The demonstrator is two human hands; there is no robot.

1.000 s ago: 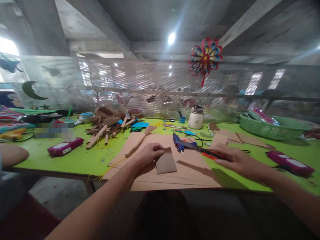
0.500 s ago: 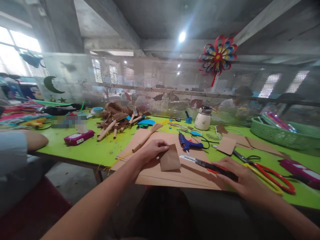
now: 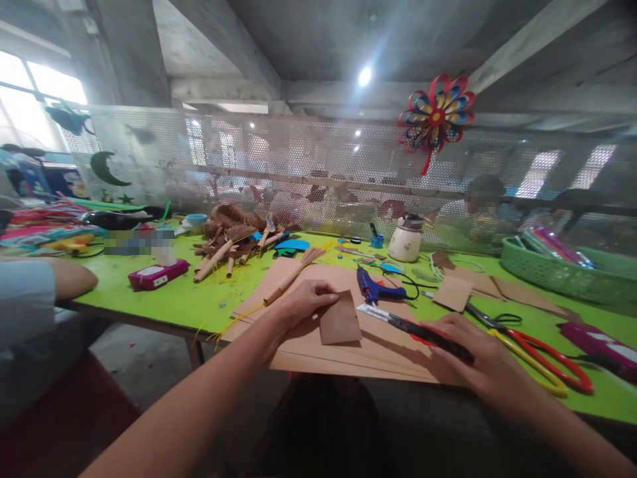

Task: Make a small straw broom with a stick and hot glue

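Note:
Between the thumb and fingers of my left hand (image 3: 309,303) is a small brown paper piece (image 3: 340,322), tilted up over the larger kraft paper sheets (image 3: 298,358). My right hand (image 3: 472,348) grips a black and red utility knife (image 3: 423,330), its blade out and pointing left, close to the small piece's right edge but apart from it. A blue glue gun (image 3: 379,288) lies on the sheets just beyond the blade. Left of it rests a rolled paper tube with a fringed end (image 3: 291,275).
Scissors with red and yellow handles (image 3: 540,362) lie at the right, near brown paper scraps (image 3: 452,293). Behind stand a white jug (image 3: 405,240) and a green basket (image 3: 527,262). Rolled paper pieces (image 3: 219,255) are heaped at back left. A person's arm (image 3: 70,279) rests at the left edge.
Both hands, the paper piece and the knife stay nearly where they were. The whole view has shifted slightly.

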